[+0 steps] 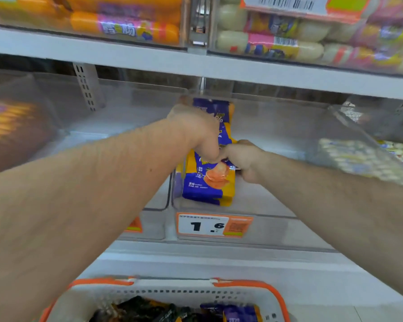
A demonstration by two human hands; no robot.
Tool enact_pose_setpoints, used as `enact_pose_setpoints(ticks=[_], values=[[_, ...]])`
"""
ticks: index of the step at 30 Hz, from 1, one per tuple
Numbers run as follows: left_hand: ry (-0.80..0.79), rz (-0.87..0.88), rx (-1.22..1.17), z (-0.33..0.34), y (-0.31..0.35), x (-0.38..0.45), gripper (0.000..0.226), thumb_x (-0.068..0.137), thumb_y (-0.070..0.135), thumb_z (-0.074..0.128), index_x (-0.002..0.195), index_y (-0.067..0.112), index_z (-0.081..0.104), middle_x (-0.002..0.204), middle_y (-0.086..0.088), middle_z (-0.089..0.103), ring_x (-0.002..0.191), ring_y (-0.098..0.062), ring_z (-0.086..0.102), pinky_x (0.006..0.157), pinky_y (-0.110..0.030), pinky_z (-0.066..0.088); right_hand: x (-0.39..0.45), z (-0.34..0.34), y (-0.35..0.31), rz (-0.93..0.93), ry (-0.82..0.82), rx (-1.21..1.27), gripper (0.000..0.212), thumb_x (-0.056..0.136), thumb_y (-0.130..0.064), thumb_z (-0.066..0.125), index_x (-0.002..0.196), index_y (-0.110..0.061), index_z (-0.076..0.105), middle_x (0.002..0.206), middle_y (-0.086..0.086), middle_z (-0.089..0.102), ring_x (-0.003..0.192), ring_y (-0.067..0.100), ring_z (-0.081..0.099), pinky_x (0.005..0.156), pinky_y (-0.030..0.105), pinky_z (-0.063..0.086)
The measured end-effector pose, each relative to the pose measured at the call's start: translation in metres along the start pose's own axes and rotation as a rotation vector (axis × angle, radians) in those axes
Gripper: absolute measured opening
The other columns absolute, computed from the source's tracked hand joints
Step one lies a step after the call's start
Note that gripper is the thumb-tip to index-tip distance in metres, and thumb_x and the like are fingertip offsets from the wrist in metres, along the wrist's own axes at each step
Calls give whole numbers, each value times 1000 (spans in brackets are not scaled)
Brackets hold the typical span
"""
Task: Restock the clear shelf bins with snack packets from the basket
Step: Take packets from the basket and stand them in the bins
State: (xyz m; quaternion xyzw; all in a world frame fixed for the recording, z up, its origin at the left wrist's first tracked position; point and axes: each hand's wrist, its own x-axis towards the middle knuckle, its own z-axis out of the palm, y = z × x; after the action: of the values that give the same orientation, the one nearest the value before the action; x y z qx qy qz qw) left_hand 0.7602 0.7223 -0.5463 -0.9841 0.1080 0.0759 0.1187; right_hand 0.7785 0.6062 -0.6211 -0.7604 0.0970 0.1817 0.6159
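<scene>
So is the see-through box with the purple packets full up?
No, mostly empty. The clear bin holds only one row of purple-and-yellow packets on its left side; bare floor shows beside them.

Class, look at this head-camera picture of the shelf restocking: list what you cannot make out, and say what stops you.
1. Basket contents, head view: cut off by the bottom edge.
2. Left hand's fingers: hidden behind the hand itself, against the purple-and-yellow packets.
3. Right hand's grip: fingers curl out of sight.
4. Far-left bin's contents: motion-blurred.
5. Price tag small print: too small.
</scene>
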Motion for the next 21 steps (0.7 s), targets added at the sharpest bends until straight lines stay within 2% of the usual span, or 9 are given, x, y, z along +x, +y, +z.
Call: enact_pose_setpoints(ticks=[2, 4, 8, 10, 12, 15, 17, 19, 21], values=[[-31, 4, 20, -1, -1, -2, 43, 75, 50, 63, 105, 20, 59, 90, 2, 59, 82, -20, 56, 69, -32, 44, 6, 2, 5, -12, 12, 66, 77, 56, 3, 86, 123, -6, 50, 97, 11, 72, 64, 18, 70, 42, 22, 49], [-49, -11, 55, -1, -1, -2, 54, 70, 51, 71, 114, 23, 59, 99, 4, 61, 92, -21, 59, 72, -33, 46, 9, 1, 7, 17, -34, 125, 84, 51, 2, 89, 126, -5, 51, 101, 13, 73, 74, 24, 74, 49, 28, 54], [-44, -37, 102, -1, -2, 0, 71, 63, 52, 80, 124, 25, 53, 113, 4, 60, 104, -22, 57, 78, -37, 47, 5, -3, 6, 26, -256, 116, 45, 75, 2, 75, 119, -5, 66, 106, 12, 74, 96, 30, 72, 69, 34, 59], [-8, -37, 152, 1, -2, 0, 84, 59, 55, 82, 131, 25, 49, 122, 2, 57, 114, -23, 54, 92, -43, 46, 4, -2, 5, -15, -287, 79, 42, 75, 3, 76, 115, -7, 67, 105, 12, 74, 94, 30, 72, 70, 35, 59], [35, -43, 188, 2, -2, 0, 101, 56, 58, 83, 141, 24, 40, 136, -1, 50, 128, -24, 46, 108, -49, 32, 1, -1, 4, -55, -285, 54, 44, 72, 5, 78, 113, -7, 68, 103, 12, 75, 90, 30, 73, 68, 36, 59], [57, -58, 137, 1, -3, -1, 116, 54, 58, 85, 147, 17, 28, 141, -2, 47, 131, -25, 44, 110, -48, 30, -2, -2, 1, -123, -243, 33, 46, 67, 11, 77, 109, -6, 69, 97, 12, 75, 85, 32, 73, 65, 37, 59], [120, -58, 73, 2, -5, -2, 117, 54, 55, 84, 146, 16, 24, 141, -4, 44, 132, -27, 41, 110, -49, 28, -3, -4, -3, -216, -171, 15, 47, 62, 16, 75, 104, -5, 70, 92, 12, 75, 77, 30, 73, 59, 34, 57], [282, -52, -1, 3, -6, -4, 115, 56, 55, 81, 147, 19, 21, 146, -6, 36, 136, -29, 34, 111, -52, 25, 1, -7, -9, -371, -39, -65, 54, 55, 13, 80, 104, -9, 69, 89, 8, 75, 76, 26, 72, 61, 36, 59], [471, -70, -21, 4, -5, -7, 116, 63, 58, 76, 152, 18, 12, 154, -9, 23, 143, -32, 22, 113, -57, 17, 5, -10, -15, -528, 112, -114, 65, 51, 3, 86, 110, -13, 64, 94, 3, 75, 83, 21, 73, 72, 38, 60]])
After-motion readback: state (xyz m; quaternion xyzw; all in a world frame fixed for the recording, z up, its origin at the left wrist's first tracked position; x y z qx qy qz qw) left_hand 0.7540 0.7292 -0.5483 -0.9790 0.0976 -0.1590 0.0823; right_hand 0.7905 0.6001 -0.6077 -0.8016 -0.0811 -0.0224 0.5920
